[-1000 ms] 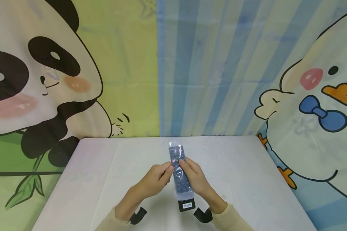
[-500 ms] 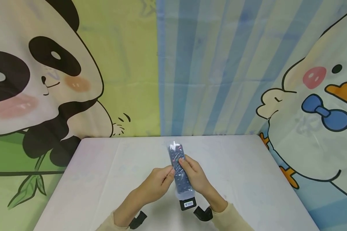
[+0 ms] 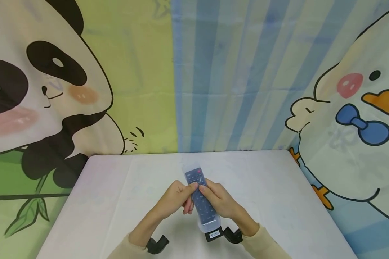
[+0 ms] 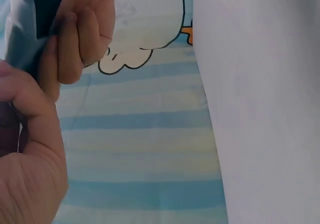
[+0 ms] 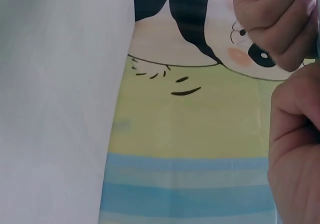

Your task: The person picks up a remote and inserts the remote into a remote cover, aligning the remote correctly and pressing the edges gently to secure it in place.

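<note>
A dark remote control with a red button near its far end lies in a clear plastic sleeve, tilted between both hands above the table. Its black end, bearing a white label, sticks out of the sleeve towards the person. My left hand pinches the left edge, thumb on the button face, with other fingers curled beside it. The right hand grips the right side, thumb on the front and fingers hidden behind. In the left wrist view, the sleeved remote shows only partly, beside the curled right-hand fingers.
A white table spreads under the hands. Behind it hangs a printed cloth with a panda and a white bird. Black straps sit at the wrists, below the light sleeves.
The left thumb has moved from the edge onto the remote's face. The remote leans a little more to the left, and its buttons show more clearly through the sleeve.
</note>
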`<state>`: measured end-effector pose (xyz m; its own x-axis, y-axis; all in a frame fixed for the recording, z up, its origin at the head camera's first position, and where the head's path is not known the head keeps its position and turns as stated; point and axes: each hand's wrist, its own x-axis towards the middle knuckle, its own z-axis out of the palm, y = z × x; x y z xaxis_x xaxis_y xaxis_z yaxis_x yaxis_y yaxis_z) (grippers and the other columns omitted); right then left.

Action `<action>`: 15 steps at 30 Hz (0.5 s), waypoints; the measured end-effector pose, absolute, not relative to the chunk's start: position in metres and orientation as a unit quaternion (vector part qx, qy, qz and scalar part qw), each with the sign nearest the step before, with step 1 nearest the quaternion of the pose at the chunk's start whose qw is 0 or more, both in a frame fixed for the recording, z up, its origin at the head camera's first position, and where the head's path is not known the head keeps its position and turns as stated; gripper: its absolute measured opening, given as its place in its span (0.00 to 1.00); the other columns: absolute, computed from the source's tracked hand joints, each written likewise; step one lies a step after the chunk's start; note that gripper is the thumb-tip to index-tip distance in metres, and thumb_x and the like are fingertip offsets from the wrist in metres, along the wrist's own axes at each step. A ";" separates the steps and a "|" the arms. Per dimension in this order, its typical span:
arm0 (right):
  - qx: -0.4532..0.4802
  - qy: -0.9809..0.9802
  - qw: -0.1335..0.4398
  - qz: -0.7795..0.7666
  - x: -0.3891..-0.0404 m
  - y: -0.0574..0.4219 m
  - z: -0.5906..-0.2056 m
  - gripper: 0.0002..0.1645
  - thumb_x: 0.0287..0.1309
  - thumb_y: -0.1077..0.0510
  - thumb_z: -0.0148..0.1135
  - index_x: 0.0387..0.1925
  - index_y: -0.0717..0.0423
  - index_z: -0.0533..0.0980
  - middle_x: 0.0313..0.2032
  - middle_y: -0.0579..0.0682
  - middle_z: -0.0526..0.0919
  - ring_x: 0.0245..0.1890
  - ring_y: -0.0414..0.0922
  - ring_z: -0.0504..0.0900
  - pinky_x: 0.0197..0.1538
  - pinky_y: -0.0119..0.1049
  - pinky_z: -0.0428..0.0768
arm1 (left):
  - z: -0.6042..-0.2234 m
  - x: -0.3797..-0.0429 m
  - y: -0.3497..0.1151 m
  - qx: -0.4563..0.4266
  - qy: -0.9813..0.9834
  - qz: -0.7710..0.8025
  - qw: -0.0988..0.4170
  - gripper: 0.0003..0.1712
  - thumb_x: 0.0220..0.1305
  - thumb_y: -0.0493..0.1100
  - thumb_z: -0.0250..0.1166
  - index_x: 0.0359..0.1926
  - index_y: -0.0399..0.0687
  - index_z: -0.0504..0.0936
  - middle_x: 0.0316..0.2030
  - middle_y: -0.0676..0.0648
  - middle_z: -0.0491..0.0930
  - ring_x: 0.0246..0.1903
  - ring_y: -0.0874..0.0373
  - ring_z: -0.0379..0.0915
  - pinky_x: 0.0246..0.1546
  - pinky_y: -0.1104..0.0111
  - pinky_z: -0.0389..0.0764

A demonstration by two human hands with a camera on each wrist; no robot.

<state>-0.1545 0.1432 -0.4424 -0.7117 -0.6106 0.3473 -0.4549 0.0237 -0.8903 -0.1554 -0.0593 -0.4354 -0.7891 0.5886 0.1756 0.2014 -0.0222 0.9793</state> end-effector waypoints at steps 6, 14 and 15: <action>-0.408 0.703 0.102 -0.573 -0.154 0.139 -0.444 0.17 0.79 0.65 0.34 0.54 0.60 0.71 0.36 0.54 0.85 0.32 0.42 0.85 0.32 0.40 0.84 | -0.443 -0.160 -0.063 0.279 0.691 0.642 0.180 0.42 0.80 0.53 0.47 0.09 0.32 0.71 0.08 0.50 0.72 0.07 0.62 0.67 0.09 0.73 0.68; -0.389 0.745 0.003 -0.542 -0.151 0.130 -0.450 0.17 0.73 0.65 0.54 0.25 0.50 0.68 0.17 0.40 0.65 0.16 0.31 0.62 0.17 0.27 0.63 | -0.451 -0.165 -0.080 0.339 0.678 0.644 0.098 0.30 0.80 0.40 0.46 0.18 0.36 0.78 0.10 0.52 0.71 0.10 0.65 0.65 0.09 0.71 0.66; -0.393 0.743 -0.018 -0.542 -0.152 0.128 -0.451 0.20 0.71 0.67 0.56 0.23 0.49 0.66 0.16 0.41 0.63 0.16 0.31 0.60 0.17 0.27 0.61 | -0.452 -0.165 -0.081 0.336 0.680 0.646 0.086 0.29 0.80 0.39 0.46 0.21 0.36 0.80 0.11 0.53 0.72 0.12 0.65 0.66 0.10 0.71 0.65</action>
<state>-0.1516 0.1281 -0.4507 -0.6904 -0.5643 0.4527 -0.6031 0.1033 -0.7910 -0.1653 -0.0810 -0.4519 -0.7599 0.5676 0.3169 0.3455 -0.0603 0.9365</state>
